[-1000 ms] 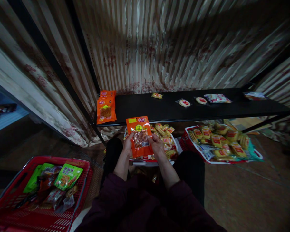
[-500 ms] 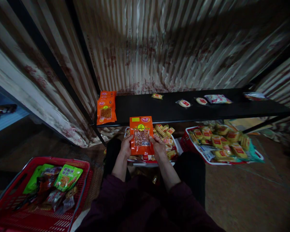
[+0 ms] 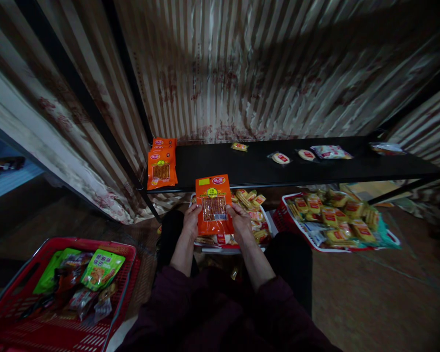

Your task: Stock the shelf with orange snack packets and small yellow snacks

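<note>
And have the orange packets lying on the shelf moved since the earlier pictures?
No. The orange packets keep their place at the left end of the black shelf; both shift slightly together, so probably only the camera moved.

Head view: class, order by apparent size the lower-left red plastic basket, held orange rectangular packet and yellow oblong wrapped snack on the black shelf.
Lower-left red plastic basket
Held orange rectangular packet
Yellow oblong wrapped snack

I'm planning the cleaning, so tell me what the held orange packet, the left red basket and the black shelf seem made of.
Held orange packet: probably glossy plastic film, by its bright highlights.
Left red basket: likely moulded plastic, slightly shiny, given its regular slots.
Black shelf: smooth, low-sheen surface; painted metal or laminate, I can't tell.
</note>
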Tool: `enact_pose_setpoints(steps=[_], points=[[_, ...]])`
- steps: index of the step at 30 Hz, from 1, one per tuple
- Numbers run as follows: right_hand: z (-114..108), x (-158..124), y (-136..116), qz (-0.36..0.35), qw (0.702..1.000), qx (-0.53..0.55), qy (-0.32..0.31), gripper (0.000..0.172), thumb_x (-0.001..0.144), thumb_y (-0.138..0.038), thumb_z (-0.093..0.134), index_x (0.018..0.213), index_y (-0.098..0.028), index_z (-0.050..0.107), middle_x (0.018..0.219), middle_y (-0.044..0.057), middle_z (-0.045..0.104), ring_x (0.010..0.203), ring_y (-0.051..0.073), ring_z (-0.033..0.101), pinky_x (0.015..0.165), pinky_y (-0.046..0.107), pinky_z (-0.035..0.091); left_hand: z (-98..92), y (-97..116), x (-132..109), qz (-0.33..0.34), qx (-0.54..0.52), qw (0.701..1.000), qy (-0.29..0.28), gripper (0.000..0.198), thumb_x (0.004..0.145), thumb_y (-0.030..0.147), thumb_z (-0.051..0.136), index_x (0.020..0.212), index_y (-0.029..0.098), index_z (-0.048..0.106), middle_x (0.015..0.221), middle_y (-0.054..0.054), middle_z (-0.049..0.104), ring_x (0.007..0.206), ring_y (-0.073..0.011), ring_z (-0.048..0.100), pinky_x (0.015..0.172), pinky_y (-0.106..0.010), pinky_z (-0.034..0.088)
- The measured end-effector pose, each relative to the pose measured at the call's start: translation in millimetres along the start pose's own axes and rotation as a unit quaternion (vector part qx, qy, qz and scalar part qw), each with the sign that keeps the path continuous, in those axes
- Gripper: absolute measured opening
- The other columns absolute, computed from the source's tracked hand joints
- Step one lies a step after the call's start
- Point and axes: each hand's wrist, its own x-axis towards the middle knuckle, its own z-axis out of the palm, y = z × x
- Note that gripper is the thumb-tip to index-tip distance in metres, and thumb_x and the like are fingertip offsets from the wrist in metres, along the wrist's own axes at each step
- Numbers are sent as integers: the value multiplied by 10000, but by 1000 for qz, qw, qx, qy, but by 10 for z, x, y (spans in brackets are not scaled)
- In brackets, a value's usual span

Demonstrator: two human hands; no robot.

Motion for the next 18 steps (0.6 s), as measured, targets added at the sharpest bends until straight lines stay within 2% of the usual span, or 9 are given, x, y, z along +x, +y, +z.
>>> enact_pose_setpoints(steps=[3, 6, 18], points=[[16, -1, -27, -9, 1000, -9, -28, 297, 593, -346, 745, 852, -210, 690, 719, -8, 720, 692, 182, 674, 693, 324, 557, -3, 4, -2, 6, -6, 1000, 1, 303, 504, 248, 811, 734, 155, 638, 649, 6, 674, 570, -126, 616, 692, -297, 511], [33, -10, -47, -7, 1000, -9, -26, 316, 585, -353, 753, 861, -211, 691, 747, -10, 724, 699, 171, 667, 720, 319, 550, -13, 0, 9, 9, -12, 1000, 7, 290, 513, 242, 808, 722, 156, 625, 647, 9, 666, 577, -126, 616, 693, -296, 505], [72, -36, -100, -2, 999, -14, -34, 360, 557, -376, 757, 858, -196, 674, 674, -13, 698, 621, 173, 635, 664, 331, 527, -30, -8, 27, 4, -19, 1000, 3, 238, 570, 205, 761, 771, 159, 643, 672, 2, 671, 603, -129, 619, 723, -306, 509]])
